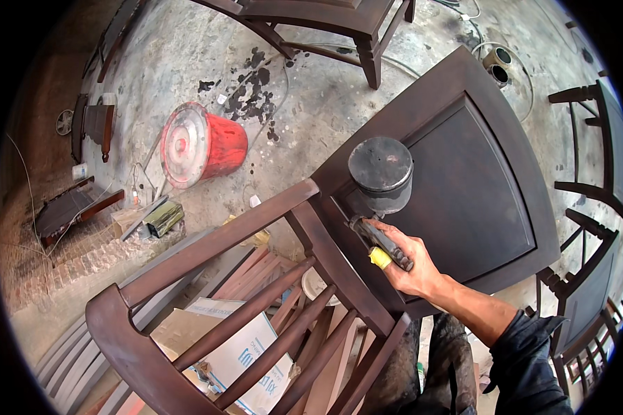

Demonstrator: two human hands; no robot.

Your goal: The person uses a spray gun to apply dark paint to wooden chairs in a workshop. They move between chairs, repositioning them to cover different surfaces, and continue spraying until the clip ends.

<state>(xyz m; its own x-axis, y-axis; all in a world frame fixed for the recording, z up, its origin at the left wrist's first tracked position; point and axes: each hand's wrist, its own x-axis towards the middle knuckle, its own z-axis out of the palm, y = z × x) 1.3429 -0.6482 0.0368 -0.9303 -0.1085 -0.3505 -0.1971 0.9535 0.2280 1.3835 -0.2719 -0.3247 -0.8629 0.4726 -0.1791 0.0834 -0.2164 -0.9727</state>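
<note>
My right hand, reaching in from the lower right, is closed round the handle of a spray gun. The gun's round, dark-stained cup sits on top and covers part of the seat behind it. Something yellow shows at my fingers. Below the gun is a dark brown wooden chair, its panelled seat to the right and its slatted back toward the lower left. Whether the gun touches the chair, I cannot tell. My left hand is out of view.
A red bucket with a stained lid is on the concrete floor at left. Another dark chair stands at the far side, with more chairs along the right. Wood strips and cardboard lie below the slats. A hose crosses the floor.
</note>
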